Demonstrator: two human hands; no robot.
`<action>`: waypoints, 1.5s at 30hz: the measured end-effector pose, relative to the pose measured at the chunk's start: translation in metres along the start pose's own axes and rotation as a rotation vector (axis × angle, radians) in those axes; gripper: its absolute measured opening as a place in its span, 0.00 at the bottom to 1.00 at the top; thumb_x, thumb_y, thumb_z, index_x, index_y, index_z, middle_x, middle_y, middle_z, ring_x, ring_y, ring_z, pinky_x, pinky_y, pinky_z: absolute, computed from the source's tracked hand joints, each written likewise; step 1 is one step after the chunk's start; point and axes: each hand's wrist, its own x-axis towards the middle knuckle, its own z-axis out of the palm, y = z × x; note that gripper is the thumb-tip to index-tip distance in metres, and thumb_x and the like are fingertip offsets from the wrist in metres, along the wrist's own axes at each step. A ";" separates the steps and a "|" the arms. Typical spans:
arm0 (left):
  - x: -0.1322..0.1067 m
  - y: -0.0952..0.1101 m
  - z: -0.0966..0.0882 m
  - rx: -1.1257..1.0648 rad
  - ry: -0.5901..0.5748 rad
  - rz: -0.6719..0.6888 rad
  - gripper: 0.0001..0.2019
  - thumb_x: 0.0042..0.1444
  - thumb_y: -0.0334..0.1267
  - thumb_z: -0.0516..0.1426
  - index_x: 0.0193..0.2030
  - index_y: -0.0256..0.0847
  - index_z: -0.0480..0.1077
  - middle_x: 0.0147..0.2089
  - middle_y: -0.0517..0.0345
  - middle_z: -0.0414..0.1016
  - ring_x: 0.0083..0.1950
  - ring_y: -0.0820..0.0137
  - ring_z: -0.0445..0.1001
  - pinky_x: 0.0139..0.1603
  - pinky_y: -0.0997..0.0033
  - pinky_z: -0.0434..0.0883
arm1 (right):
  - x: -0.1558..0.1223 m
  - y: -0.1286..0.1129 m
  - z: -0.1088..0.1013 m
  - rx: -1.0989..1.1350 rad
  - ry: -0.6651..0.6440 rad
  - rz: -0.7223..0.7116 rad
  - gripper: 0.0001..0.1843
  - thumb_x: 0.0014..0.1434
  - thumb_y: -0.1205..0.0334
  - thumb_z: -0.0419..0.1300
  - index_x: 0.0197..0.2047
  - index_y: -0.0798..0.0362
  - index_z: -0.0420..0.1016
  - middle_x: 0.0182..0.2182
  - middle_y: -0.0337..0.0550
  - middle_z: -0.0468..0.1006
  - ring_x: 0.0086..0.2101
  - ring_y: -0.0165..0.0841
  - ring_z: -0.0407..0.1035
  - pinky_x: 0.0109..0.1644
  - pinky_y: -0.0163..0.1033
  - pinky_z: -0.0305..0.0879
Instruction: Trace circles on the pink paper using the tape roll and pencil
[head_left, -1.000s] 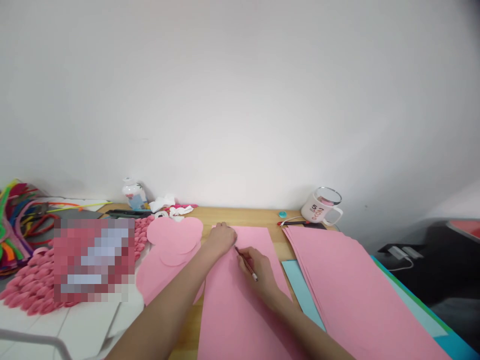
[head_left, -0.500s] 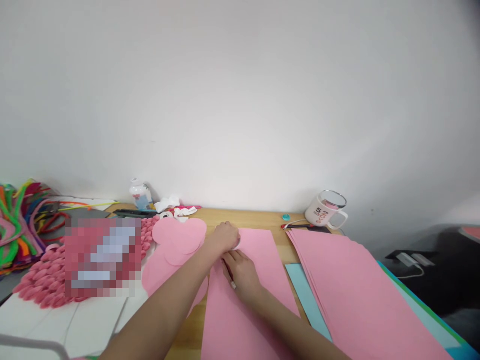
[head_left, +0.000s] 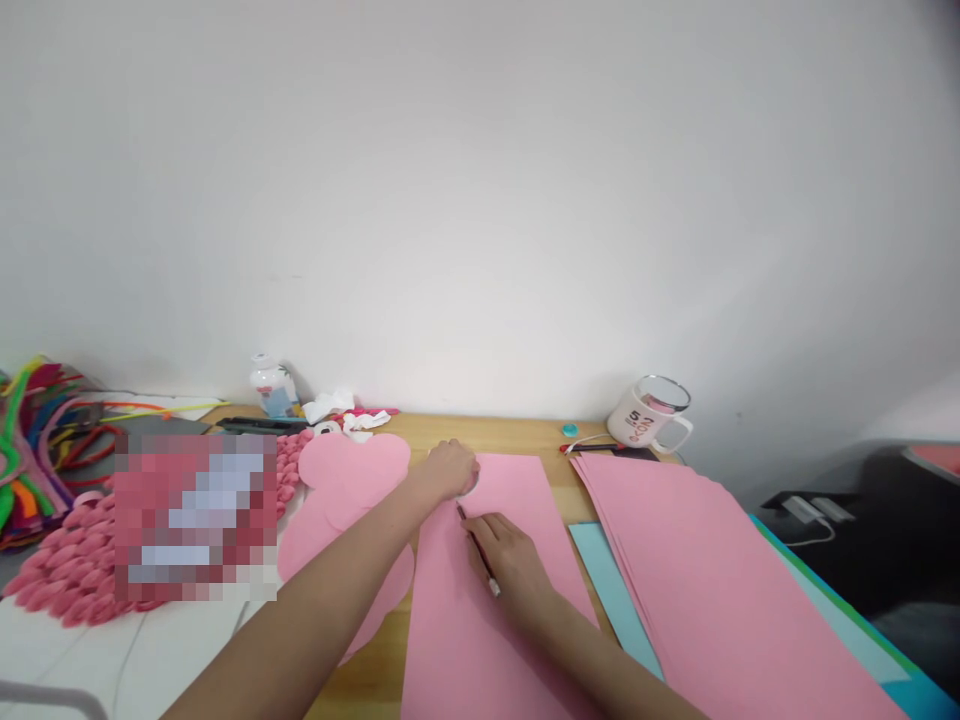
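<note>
A long pink sheet [head_left: 487, 620] lies on the wooden table [head_left: 525, 432] in front of me. My left hand [head_left: 448, 468] presses fingers-down on a round template near the sheet's far left corner; only a sliver of the template shows under it. My right hand [head_left: 511, 555] is closed on a pencil [head_left: 474, 548], its tip touching the sheet just below the left hand.
Pink cut-out circles [head_left: 352, 475] lie left of the sheet. A stack of pink sheets [head_left: 690, 570] over blue paper fills the right. A white mug [head_left: 649, 415], a small bottle [head_left: 268, 385], coloured pipe cleaners [head_left: 37, 440] and pink rolled pieces [head_left: 67, 580] stand around.
My right hand with the pencil swept left under the left hand, then drew back a little toward me. The left hand stayed pressed on the template.
</note>
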 end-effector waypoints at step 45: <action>-0.016 0.024 0.051 -0.176 0.180 -0.121 0.21 0.55 0.21 0.43 0.50 0.35 0.68 0.49 0.43 0.70 0.52 0.59 0.67 0.56 0.51 0.60 | -0.052 0.058 -0.047 -0.170 0.002 0.193 0.19 0.54 0.78 0.46 0.42 0.56 0.73 0.34 0.49 0.77 0.37 0.38 0.72 0.39 0.40 0.68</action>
